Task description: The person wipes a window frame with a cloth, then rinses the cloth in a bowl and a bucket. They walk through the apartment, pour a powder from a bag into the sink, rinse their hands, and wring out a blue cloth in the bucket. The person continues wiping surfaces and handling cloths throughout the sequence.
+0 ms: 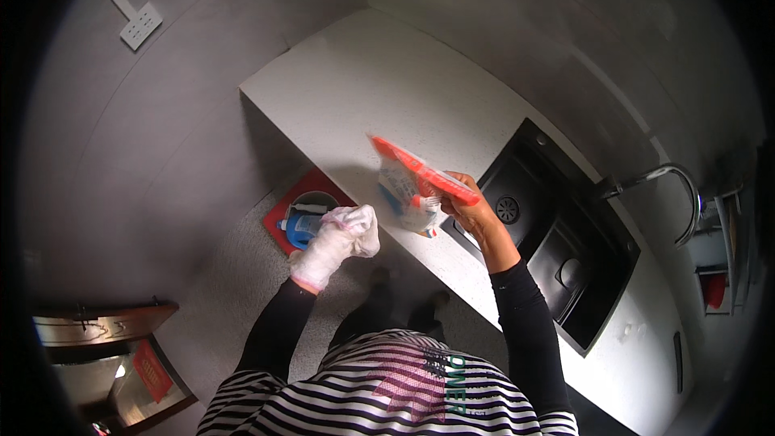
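Note:
White fabric with pink edging (339,239) covers my left hand (330,248) down to the wrist. It bunches into a rounded lump at the front, so my fingers are hidden. My left hand is raised beside the counter's front edge, above a red stool-like surface. Over the white counter (339,97), my right hand (469,206) grips a partly clear plastic packet (412,178). The packet has an orange-red printed band along its upper edge and blue printing below. Its contents are not clear.
A blue bottle (301,229) lies in a round basin (330,198) on the red surface (281,212) below left. A black double sink (551,169) with a curved chrome faucet (684,172) is at right. Walls bound the counter's far end. An open wooden door (109,324) stands lower left.

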Demonstrator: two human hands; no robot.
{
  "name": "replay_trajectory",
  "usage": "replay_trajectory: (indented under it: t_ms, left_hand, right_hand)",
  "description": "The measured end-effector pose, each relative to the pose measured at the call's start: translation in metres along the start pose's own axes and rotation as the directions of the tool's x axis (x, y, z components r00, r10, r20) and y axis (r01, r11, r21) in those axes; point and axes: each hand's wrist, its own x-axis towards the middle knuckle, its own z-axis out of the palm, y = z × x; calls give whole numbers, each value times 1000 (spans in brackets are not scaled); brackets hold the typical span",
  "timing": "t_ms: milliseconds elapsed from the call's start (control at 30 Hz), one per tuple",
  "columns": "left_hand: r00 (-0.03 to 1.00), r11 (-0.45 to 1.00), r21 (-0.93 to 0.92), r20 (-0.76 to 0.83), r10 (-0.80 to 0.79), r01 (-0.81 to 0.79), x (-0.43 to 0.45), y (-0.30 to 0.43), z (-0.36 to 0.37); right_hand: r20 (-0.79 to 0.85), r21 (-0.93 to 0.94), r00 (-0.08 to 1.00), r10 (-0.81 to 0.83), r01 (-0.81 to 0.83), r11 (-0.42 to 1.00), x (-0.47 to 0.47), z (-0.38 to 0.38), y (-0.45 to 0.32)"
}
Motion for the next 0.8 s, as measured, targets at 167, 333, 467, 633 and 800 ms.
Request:
replay_trajectory:
  t_ms: [167,333,467,633,800]
  left_hand:
    - [992,999,-29,-122,33,-37,1,10,-31]
    - [951,863,-490,306,40,121,57,41,-45]
    - [955,930,-301,136,262,-213,75,89,-59]
    - [950,862,-504,290,115,49,73,81,-60]
    - [920,584,-711,290,-264,392,71,92,-69]
  right_hand:
    - [0,-49,996,95,-94,994,5,15,-6]
    - [102,-259,994,-38,64,964,3,8,-16]
    - [153,-264,963,-221,256,930,-5,33,-18]
    - [81,-244,995,50,-29,969,-3,30,-28]
    - [93,-397,982,-166,189,898,-4,25,-37]
